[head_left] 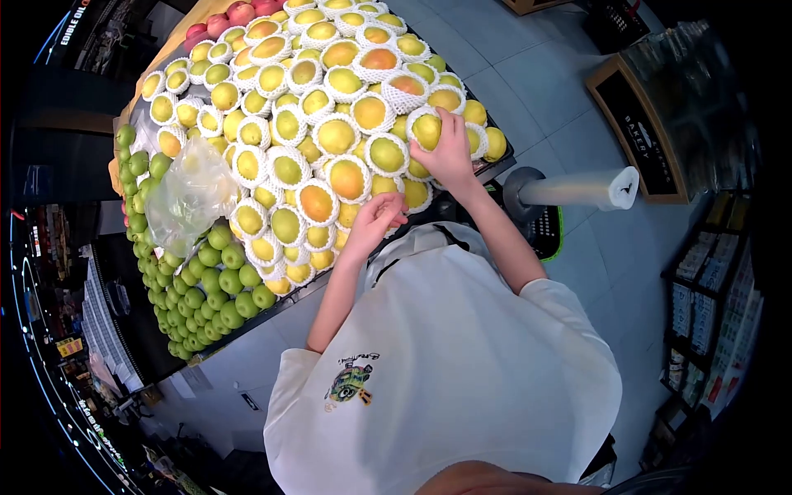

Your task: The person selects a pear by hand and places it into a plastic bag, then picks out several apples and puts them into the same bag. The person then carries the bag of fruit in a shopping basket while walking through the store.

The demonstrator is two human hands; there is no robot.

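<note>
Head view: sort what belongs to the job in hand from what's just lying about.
Likely the job's:
right hand
netted yellow fruit, in its fingers
left hand, beside the netted pile

Apparently just lying about:
clear plastic bag, untouched, so its part is unsure
green apples
red fruit
white roll

The scene is taken in by one wide, round-edged, head-worn view, aimed forward and steeply down from close above the white shirt (487,355), by which the lower middle is filled, with the hands (450,153) and fruit (337,135) shown beyond and the floor (532,103) farther below.
</note>
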